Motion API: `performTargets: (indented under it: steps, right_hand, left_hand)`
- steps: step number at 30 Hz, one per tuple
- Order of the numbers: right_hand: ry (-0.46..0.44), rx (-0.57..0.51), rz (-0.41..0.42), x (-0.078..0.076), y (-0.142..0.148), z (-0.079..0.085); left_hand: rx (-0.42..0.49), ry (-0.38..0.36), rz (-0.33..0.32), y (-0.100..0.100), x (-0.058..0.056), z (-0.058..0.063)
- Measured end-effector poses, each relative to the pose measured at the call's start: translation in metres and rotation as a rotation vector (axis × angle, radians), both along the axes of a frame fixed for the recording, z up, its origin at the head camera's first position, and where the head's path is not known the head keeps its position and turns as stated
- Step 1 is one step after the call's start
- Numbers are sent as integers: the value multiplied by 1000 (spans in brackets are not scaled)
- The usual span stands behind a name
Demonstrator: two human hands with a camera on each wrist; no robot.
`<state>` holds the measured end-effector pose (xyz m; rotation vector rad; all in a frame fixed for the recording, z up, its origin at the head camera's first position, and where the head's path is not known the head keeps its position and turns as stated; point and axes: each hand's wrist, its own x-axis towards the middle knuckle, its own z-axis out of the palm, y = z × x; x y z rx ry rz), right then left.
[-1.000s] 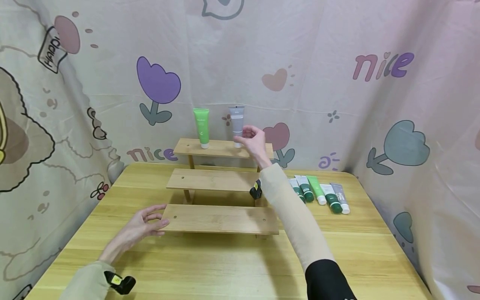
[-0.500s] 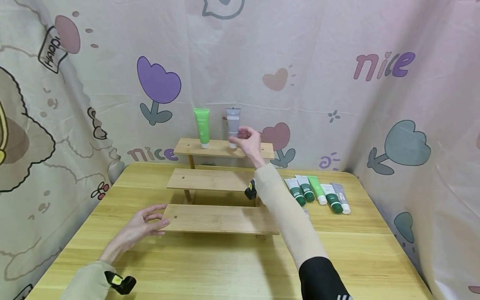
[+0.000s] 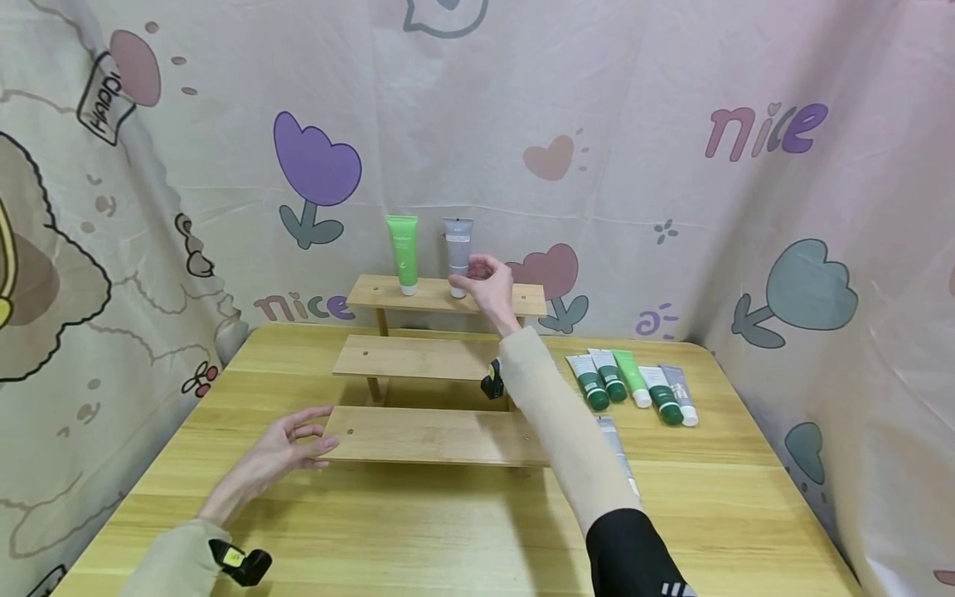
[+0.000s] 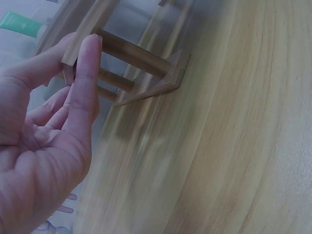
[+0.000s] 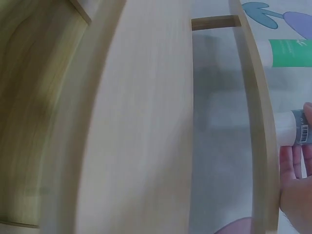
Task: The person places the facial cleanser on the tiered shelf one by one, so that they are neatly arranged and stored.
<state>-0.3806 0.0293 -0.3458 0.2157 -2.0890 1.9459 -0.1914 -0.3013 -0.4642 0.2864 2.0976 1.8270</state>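
A three-step wooden display rack (image 3: pixel 440 435) stands on the table. My left hand (image 3: pixel 279 448) grips the left end of its lowest step; in the left wrist view the thumb and fingers (image 4: pixel 84 92) pinch the board's edge. On the top step, my right hand (image 3: pixel 491 290) pinches a grey-blue squeeze tube (image 3: pixel 458 236) low down, near its white cap (image 5: pixel 285 128). That tube is upright, cap downward, at the board's surface. To its left a green squeeze tube (image 3: pixel 404 249) stands upright on its cap, a small gap between them.
Right of the rack lie several squeeze tubes: white-and-green ones (image 3: pixel 588 383), a green one (image 3: pixel 631 378) and a grey-blue one (image 3: pixel 678 394). Another grey tube (image 3: pixel 613 439) lies nearer, partly behind the right sleeve. A printed curtain (image 3: pixel 627 99) hangs behind and beside the table.
My right hand has moved left along the top step with the grey-blue tube, bringing it closer to the green tube. The left hand has stayed in place.
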Motion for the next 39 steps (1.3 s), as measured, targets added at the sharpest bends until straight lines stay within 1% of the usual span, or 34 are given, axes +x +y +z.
performTargets:
  steps: [13, 26, 31, 35, 39]
  right_hand:
    - [-15, 7, -22, -2, -2, -2]
    - [-20, 1, -22, -2, -3, -3]
    - [-25, -6, -17, -2, -4, -3]
    - [-27, -8, -19, -2, -4, -2]
    - [-25, 3, -28, -2, -5, -2]
  left_hand:
    - [40, 11, -15, 0, 2, 2]
    - [46, 8, -15, 0, 2, 1]
    - [27, 12, -13, 0, 2, 1]
    - [11, -3, 5, 1, 2, 1]
    - [29, 1, -5, 1, 2, 2]
